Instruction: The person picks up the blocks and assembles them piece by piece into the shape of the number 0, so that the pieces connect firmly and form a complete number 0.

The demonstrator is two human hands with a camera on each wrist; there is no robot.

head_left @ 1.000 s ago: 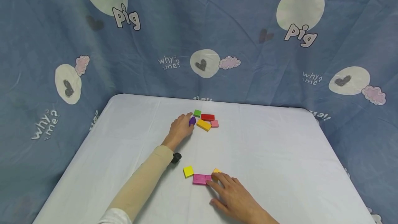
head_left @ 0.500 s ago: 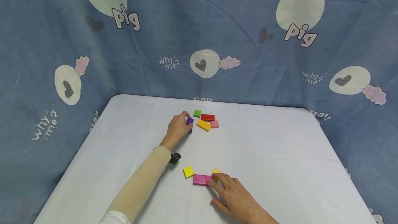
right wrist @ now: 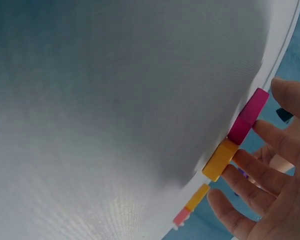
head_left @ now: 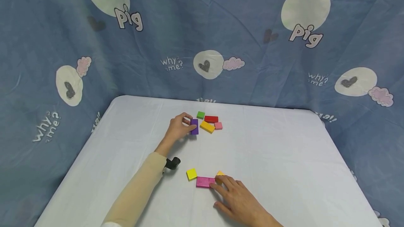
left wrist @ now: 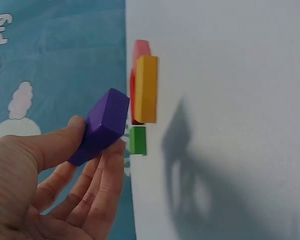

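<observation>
Purple block is in the left hand, pinched between thumb and fingertips. It's held off the white desk; in the left wrist view the shadow of hand and block falls on the surface, apart from the block. Position: far part of the desk, just left of a small cluster.

Cluster, head view: green block at the back left, red block to its right, far orange block lying at an angle in front of red, pink block at the orange one's right end. Can't tell if pink and orange actually touch.

Right hand is down at the near side, fingers spread and relaxed, not gripping. Fingertips rest against the magenta block and the near orange block. Right wrist view shows those two touching, end to end. From the head camera the near orange one is mostly hidden by fingers. Yellow block sits at the magenta block's left end, turned slightly; contact at the corner unclear.

Left arm: tan sleeve, black device at the wrist. Behind the desk: blue printed curtain with "Pig" and "why me?" lettering.
</observation>
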